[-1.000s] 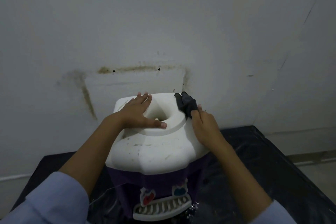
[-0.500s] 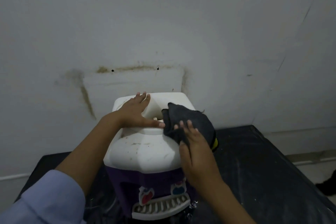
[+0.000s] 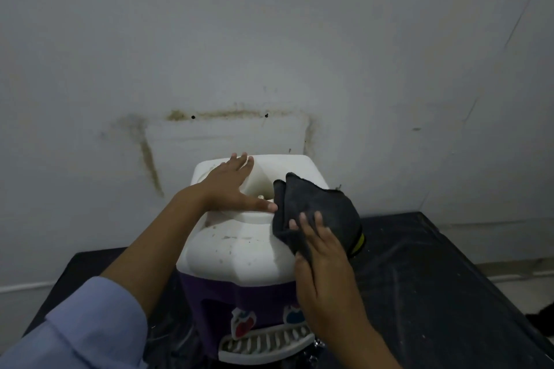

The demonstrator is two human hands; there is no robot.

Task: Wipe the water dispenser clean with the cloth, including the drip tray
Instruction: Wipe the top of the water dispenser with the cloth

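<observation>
Water dispenser [image 3: 239,246], white top over purple body, sits on a black-covered table [image 3: 419,278] right against the wall [image 3: 269,39]. Left hand [image 3: 230,186] lies flat on the top by the funnel opening, fingers straight and spread, gripping nothing. Right hand [image 3: 323,260] presses the dark cloth [image 3: 317,210] onto the top's right shoulder with flat fingers, not clenched; the cloth covers that corner and touches the left thumb tip. Drip tray [image 3: 263,344] sits low at the front, its right end hidden by the right forearm. Red tap [image 3: 242,323] above the tray. Brown stains [image 3: 227,114] on the wall behind. Light blue sleeve [image 3: 90,323] at lower left.
</observation>
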